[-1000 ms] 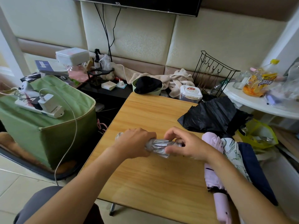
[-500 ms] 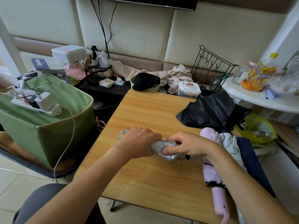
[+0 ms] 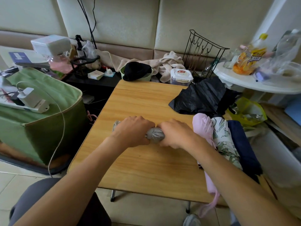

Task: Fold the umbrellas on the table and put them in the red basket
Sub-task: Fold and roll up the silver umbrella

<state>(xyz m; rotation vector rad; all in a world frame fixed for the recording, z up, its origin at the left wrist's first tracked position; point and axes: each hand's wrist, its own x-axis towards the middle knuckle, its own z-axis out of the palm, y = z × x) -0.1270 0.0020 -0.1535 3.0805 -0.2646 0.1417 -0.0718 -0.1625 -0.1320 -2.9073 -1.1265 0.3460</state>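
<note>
Your right hand [image 3: 175, 133] has slid in beside your left hand [image 3: 132, 130]; both now clench the grey umbrella [image 3: 155, 135], rolled tight, nearly basket-ready.

Both forearms outstretched, left hand [image 3: 132, 131] and right hand [image 3: 175, 133] side by side (knuckles up), each grip closed.
</note>
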